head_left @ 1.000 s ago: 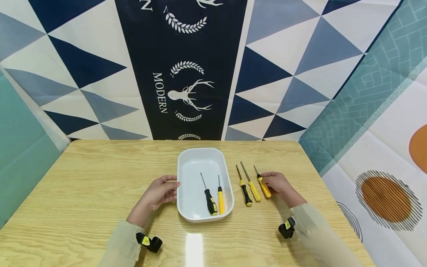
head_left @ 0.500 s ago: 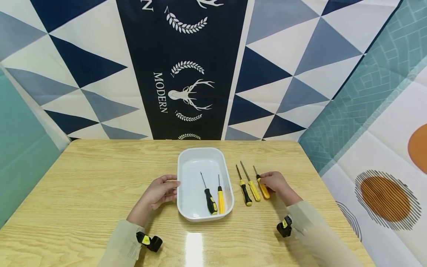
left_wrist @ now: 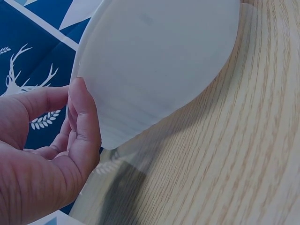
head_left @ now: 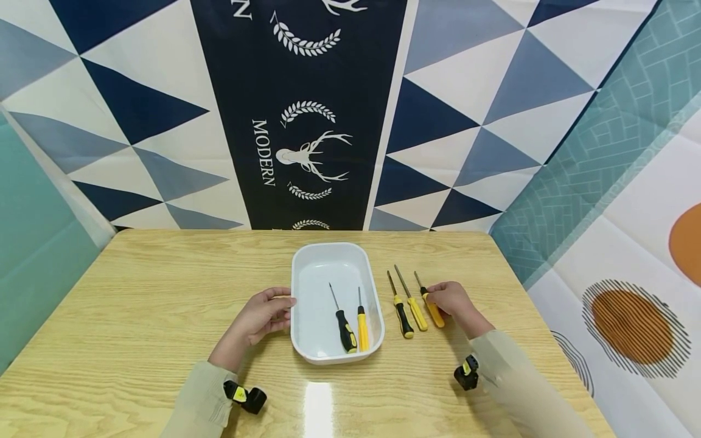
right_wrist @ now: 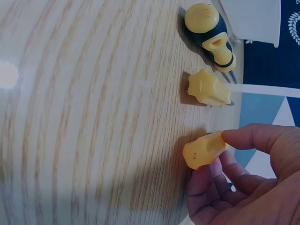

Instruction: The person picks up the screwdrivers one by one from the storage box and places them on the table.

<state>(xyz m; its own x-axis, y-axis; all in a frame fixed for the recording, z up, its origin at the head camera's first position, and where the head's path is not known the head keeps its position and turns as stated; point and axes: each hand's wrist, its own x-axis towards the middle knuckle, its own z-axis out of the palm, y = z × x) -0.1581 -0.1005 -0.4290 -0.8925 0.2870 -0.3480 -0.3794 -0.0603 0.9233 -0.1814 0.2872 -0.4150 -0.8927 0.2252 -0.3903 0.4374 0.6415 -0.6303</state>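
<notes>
A white plastic tray (head_left: 314, 286) stands mid-table, holding a black-and-yellow screwdriver (head_left: 346, 331) and a yellow screwdriver (head_left: 362, 328). My left hand (head_left: 267, 315) grips its left side, thumb at the rim; in the left wrist view the curled fingers (left_wrist: 86, 115) lie against the wall of the tray (left_wrist: 159, 61). To the right, my right hand (head_left: 453, 299) pinches the yellow handle of a screwdriver (head_left: 434, 311) between thumb and fingers. That handle (right_wrist: 201, 152) points its butt end toward the right wrist camera, low over the wood. Its black collar and shaft point away toward the back.
Between tray and right hand lie a black-handled screwdriver with yellow parts (head_left: 403, 316) and an all-yellow-handled one (head_left: 417, 313), side by side. The wooden table (head_left: 181, 286) meets a patterned cloth (head_left: 438, 121) at its back edge.
The right hand has shifted slightly left, and the screwdriver it pinches has turned a little, its tip moving left. The left hand and tray stay put.
</notes>
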